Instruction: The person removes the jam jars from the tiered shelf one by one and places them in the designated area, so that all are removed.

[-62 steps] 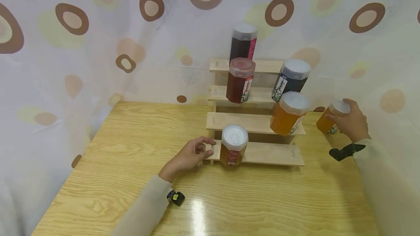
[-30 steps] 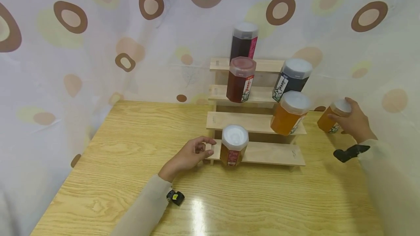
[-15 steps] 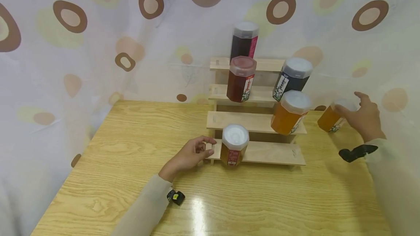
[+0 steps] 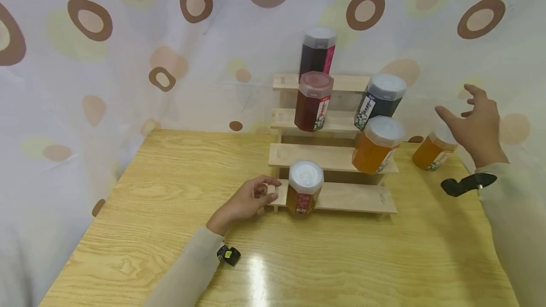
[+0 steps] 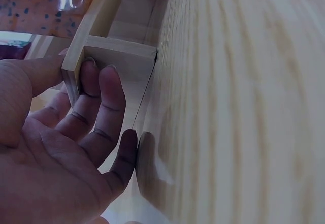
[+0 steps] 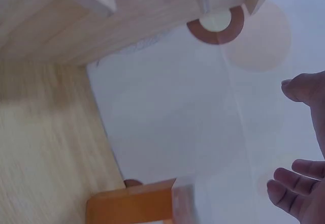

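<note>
My left hand [image 4: 245, 199] grips the left end of the lowest step of a tiered wooden display rack [image 4: 350, 198]. In the left wrist view, its thumb lies over the board [image 5: 76, 56] and its fingers curl beneath. Close to that hand, on the same step, stands an amber honey jar [image 4: 304, 198] with a white lid. My right hand [image 4: 477, 127] is raised at the right, fingers spread, holding nothing. Just below and left of it, an orange honey jar [image 4: 426, 154] stands on the table beside the rack; the right wrist view shows this jar [image 6: 129, 206] apart from the fingers.
Higher steps bear a black-filled jar [image 4: 313, 60] at the top, a dark red jar [image 4: 306, 112], another dark jar [image 4: 389, 101] and an orange jar [image 4: 370, 155]. Behind the wooden table [image 4: 170, 250] hangs a patterned curtain [image 4: 213, 60].
My right hand has let go of the orange honey jar at the right and risen above it. The left hand keeps its grip on the rack's end.
</note>
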`<state>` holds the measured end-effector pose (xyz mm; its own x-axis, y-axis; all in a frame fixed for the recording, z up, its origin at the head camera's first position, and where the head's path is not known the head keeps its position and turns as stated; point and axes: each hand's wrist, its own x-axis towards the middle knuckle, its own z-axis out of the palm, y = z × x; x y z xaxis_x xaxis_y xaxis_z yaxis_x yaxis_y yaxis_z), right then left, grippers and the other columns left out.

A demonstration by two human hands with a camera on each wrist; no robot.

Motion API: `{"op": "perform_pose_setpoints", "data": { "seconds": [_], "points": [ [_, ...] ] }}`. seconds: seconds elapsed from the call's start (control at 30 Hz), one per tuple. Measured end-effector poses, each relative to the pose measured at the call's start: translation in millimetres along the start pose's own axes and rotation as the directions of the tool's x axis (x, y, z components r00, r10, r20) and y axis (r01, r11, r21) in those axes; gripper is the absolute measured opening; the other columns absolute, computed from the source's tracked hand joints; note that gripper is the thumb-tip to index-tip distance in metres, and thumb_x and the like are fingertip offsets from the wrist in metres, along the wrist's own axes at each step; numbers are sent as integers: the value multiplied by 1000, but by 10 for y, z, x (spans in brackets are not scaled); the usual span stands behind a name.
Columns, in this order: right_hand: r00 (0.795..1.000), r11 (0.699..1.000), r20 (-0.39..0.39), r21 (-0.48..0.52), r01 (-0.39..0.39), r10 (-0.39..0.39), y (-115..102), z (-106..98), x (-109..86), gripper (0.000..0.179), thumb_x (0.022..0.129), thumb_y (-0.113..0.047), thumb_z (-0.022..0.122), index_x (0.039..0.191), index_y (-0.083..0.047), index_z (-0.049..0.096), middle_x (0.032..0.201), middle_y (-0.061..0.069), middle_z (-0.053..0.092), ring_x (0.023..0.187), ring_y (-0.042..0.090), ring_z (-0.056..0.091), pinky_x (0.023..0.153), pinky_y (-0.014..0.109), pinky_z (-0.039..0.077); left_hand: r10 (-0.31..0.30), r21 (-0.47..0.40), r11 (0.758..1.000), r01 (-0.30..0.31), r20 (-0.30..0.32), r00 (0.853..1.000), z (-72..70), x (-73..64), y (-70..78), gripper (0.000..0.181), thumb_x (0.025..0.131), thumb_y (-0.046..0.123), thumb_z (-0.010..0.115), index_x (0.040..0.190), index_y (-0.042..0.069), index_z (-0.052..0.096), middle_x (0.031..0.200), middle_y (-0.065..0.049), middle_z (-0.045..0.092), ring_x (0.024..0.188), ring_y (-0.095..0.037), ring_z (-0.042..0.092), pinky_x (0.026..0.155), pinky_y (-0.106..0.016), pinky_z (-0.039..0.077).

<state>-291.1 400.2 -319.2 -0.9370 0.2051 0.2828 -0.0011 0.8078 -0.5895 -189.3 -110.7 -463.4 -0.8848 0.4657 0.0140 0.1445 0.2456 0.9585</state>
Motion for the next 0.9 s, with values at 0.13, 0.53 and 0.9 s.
{"op": "perform_pose_setpoints", "data": {
  "seconds": [0.13,0.53,0.9],
  "points": [
    [1000,999,1,25,28,-28,-151,-36,63,85,101,-46,61,167,-16,16,157,34,25,125,56,46,71,19,43,1,-7,1000,-1,2,1000,-3,3,1,31,103,13,66,133,7,63,73,-2,45,61,-14,41,55,-25,38],
    [992,992,-39,48,120,-118,-729,-177,112,74,102,-44,61,165,-31,25,160,18,33,117,28,57,77,9,44,3,4,1000,-3,-5,1000,3,0,26,30,103,11,66,132,6,63,74,-1,45,64,-14,41,58,-24,39],
    [985,982,-47,84,167,-163,-1153,-222,162,72,100,-45,63,162,-35,29,160,10,38,110,19,56,88,18,50,-19,4,1000,19,1,1000,-6,1,19,31,103,14,67,133,8,63,75,-2,47,63,-14,42,55,-24,38]
  ]
}}
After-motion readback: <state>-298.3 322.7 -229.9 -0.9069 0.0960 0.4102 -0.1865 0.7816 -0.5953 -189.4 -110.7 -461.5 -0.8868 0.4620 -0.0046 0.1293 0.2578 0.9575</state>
